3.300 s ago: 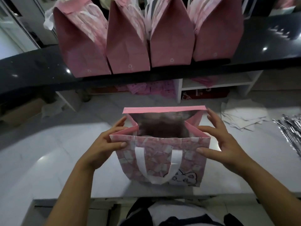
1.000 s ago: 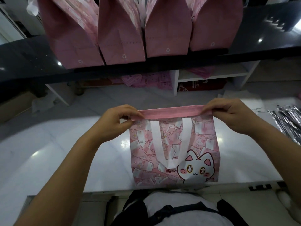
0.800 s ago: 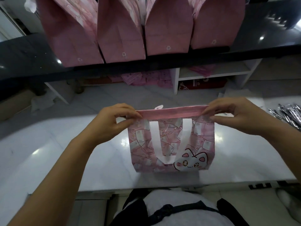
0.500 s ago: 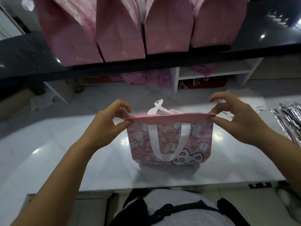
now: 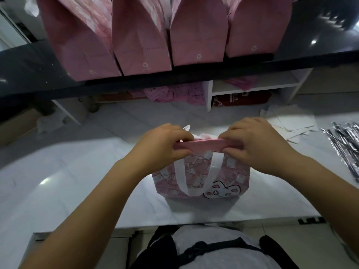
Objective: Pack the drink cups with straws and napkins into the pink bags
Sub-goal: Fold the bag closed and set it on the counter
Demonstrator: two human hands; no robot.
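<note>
While pinched shut, pink bag (image 5: pixel 202 179) upright

A pink printed carrier bag (image 5: pixel 202 177) stands on the white marble counter (image 5: pixel 68 181), both hands on its top edge — left hand (image 5: pixel 165 146) at nine o'clock, right hand (image 5: pixel 250 144) at three. Behind at twelve, four pink paper bags (image 5: pixel 139 35) line the black shelf (image 5: pixel 320 37) — foil-wrapped straws (image 5: pixel 343 140) lie at three.

Head-worn camera looks steeply down, close over the counter (image 5: pixel 77 191).

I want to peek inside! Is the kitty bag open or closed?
Closed. Both hands, left hand and right hand, pinch the kitty bag's pink top edge flat together.
</note>
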